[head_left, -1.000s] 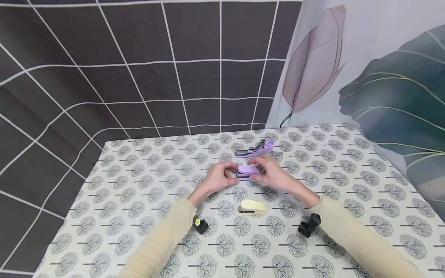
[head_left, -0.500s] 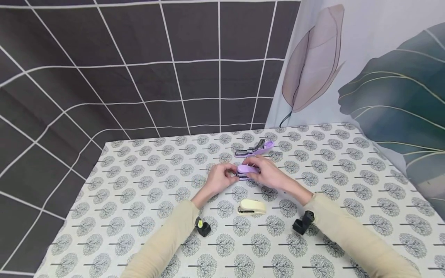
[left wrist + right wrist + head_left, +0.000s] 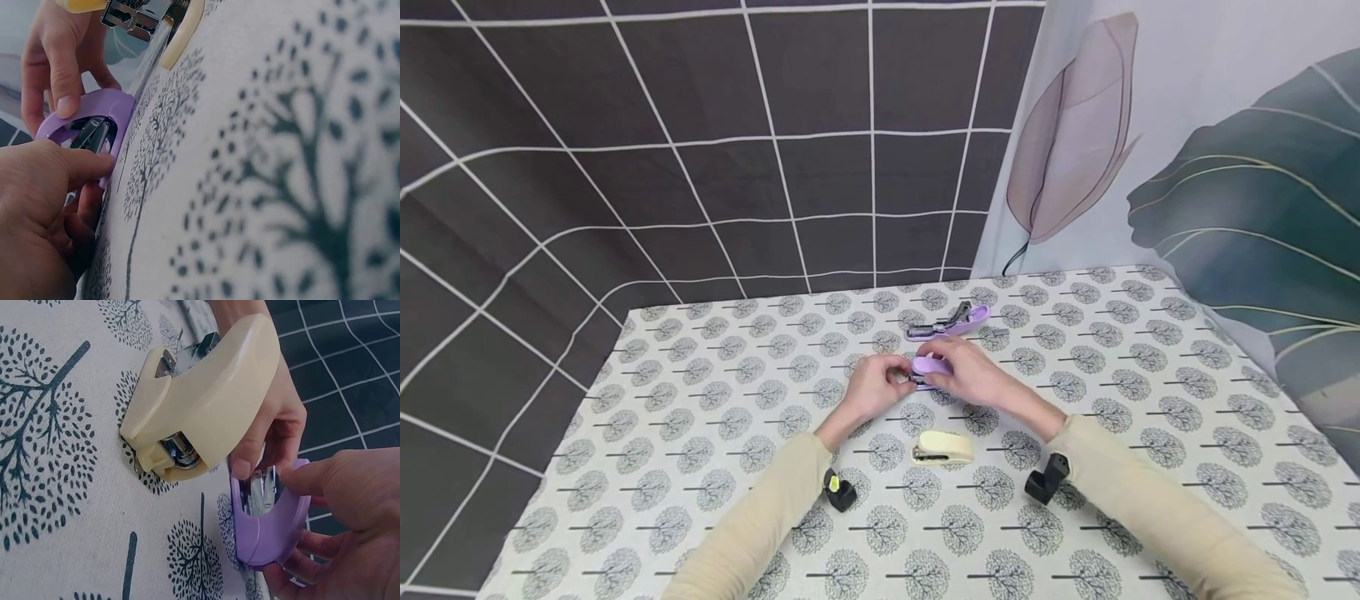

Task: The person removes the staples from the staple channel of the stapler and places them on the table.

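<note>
Between both hands, a small light-purple stapler (image 3: 931, 365) sits on the tree-print cloth. My left hand (image 3: 874, 387) pinches its left end, the thumb lying along the dark metal part in the left wrist view. My right hand (image 3: 966, 369) grips the purple body from the right, thumb on the near side and fingers round the far side. Metal shows inside the stapler's curved body (image 3: 269, 531) in the right wrist view. Fingers hide much of it. Nearer the person stands a cream stapler (image 3: 942, 447), untouched by either hand.
Behind the hands lies another purple stapler (image 3: 958, 323), its top swung back and its metal channel exposed. A short grey strip (image 3: 994, 332) lies to its right. A dark grid-patterned curtain (image 3: 820, 175) hangs behind the table, a leaf-print one (image 3: 1217, 192) at the right.
My right hand has slid slightly left along the purple stapler, its forearm following. The left forearm has shifted a little right, while its fingers stay at the stapler's left end.
</note>
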{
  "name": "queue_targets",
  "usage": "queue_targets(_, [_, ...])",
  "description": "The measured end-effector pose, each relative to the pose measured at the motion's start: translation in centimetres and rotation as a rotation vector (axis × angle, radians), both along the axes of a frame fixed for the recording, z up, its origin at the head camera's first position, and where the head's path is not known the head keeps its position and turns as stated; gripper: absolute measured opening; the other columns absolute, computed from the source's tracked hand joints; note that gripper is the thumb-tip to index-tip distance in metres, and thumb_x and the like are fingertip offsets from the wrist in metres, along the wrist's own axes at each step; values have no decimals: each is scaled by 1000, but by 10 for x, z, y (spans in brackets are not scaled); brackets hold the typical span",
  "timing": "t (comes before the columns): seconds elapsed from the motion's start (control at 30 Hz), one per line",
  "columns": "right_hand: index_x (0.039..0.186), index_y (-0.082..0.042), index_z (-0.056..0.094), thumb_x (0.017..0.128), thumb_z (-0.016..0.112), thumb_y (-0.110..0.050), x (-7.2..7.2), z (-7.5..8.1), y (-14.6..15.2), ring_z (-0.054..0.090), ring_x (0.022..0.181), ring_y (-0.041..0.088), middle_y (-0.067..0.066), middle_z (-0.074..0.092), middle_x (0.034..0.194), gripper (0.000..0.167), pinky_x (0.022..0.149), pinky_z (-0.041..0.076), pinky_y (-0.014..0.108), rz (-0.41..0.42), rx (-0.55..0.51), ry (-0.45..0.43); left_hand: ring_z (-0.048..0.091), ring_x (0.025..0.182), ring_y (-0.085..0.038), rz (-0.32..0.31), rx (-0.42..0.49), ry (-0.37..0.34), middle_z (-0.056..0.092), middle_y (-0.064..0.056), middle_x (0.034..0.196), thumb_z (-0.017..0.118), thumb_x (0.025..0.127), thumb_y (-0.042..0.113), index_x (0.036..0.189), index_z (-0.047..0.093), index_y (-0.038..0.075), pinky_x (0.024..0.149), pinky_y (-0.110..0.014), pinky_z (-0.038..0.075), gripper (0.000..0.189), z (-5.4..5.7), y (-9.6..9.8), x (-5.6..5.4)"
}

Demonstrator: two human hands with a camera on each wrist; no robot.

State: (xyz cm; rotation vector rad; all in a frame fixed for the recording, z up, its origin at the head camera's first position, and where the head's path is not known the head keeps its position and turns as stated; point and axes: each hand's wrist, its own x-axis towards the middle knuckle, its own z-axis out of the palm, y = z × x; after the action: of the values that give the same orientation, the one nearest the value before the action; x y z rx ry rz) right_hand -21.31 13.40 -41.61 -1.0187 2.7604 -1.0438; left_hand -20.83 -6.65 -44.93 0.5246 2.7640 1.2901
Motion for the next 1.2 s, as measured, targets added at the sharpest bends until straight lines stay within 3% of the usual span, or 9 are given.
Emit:
queue_targets(0.43, [110,1,67,88,73,-2,2,3,-7,64,87,26,19,68,108,23,79,56,41,-35,1,-18,59,69,-7,-4,-30,19,73,-7,100,81,82,7,103,75,4,67,-22,49,22,-2,-2,0])
queue_targets(0.67, [111,-1,67,89,73,-2,4,4,-7,62,91,28,20,65,110,23,81,55,43,-58,9,-44,56,66,-5,-6,-53,47,73,-5,97,82,81,9,101,75,5,65,-21,48,22,-2,-1,0])
queue_targets(0.97, [113,1,67,90,70,-1,5,1,-5,62,94,33,25,62,116,23,85,55,48,-74,21,-38,55,66,-6,-5,-72,33,73,-4,99,83,81,10,102,75,6,65,-22,47,23,-2,0,-2])
queue_targets(1.2, [111,-2,66,90,71,-3,4,6,-4,60,83,25,14,64,99,21,75,55,42,-73,5,-47,57,68,-6,-10,-73,14,73,-5,102,82,82,10,105,75,5,67,-21,48,24,-3,-2,-3])
